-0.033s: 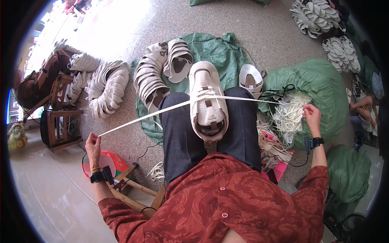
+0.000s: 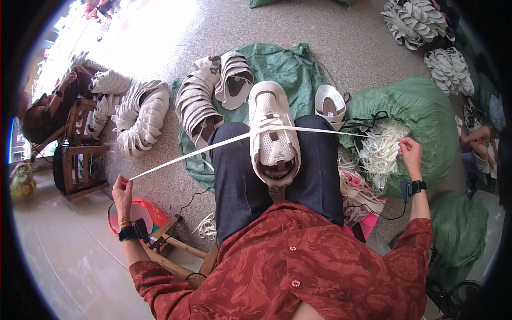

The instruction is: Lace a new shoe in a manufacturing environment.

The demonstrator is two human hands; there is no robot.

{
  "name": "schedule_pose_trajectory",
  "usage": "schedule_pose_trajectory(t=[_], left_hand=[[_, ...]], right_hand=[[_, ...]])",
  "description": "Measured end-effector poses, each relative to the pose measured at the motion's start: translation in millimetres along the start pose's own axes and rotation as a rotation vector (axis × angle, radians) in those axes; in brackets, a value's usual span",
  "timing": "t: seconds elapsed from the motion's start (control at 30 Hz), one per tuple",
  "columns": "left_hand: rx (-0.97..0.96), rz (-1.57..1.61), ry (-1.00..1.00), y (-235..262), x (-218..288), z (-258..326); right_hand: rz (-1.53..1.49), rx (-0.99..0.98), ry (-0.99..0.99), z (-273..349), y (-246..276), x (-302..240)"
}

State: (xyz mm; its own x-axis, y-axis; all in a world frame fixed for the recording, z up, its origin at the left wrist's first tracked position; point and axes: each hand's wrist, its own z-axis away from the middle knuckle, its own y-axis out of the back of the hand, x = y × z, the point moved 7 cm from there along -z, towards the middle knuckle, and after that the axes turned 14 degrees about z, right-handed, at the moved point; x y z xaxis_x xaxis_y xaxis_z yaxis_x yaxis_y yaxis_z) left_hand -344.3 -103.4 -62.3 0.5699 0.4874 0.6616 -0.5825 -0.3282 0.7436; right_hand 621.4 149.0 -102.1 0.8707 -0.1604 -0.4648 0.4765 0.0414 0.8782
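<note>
Across my thighs rests a whitish shoe upper [image 2: 275, 149], toe pointing away from me, with a lace run through its front eyelets. One white shoelace [image 2: 186, 157] stretches out of it to both sides. My left hand [image 2: 122, 193], low at the left, pinches one end, and that length is taut. On the right, my right hand [image 2: 410, 154] has its fingertips pinched at the other end, over a heap of white laces [image 2: 383, 152]; the lace is hard to follow against that heap. Both hands are well apart from the shoe upper.
Nested shoe uppers [image 2: 194, 98] lie on a green sheet [image 2: 266, 58] ahead, beside a single upper [image 2: 330, 105]. A large green sack [image 2: 421, 114] stands right. Another ring of uppers [image 2: 140, 117] and a wooden chair [image 2: 80, 160] are left, near a seated person [image 2: 50, 109]. A red basin [image 2: 146, 210] sits by my left wrist.
</note>
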Motion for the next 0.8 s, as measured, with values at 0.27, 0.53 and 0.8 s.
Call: schedule_pose_trajectory(t=[0.27,0.53,0.8], left_hand=[[-0.111,-0.073,-0.052,-21,30,-13],[-0.093,0.377,-0.239,-29,155,-41],[-0.555,0.458,0.167,-117,171,24]], right_hand=[[0.034,-0.168,-0.053,1,-39,-21],[-0.304,-0.468,0.067,-1,-64,-150],[-0.908,-0.504,-0.119,36,-58,-200]])
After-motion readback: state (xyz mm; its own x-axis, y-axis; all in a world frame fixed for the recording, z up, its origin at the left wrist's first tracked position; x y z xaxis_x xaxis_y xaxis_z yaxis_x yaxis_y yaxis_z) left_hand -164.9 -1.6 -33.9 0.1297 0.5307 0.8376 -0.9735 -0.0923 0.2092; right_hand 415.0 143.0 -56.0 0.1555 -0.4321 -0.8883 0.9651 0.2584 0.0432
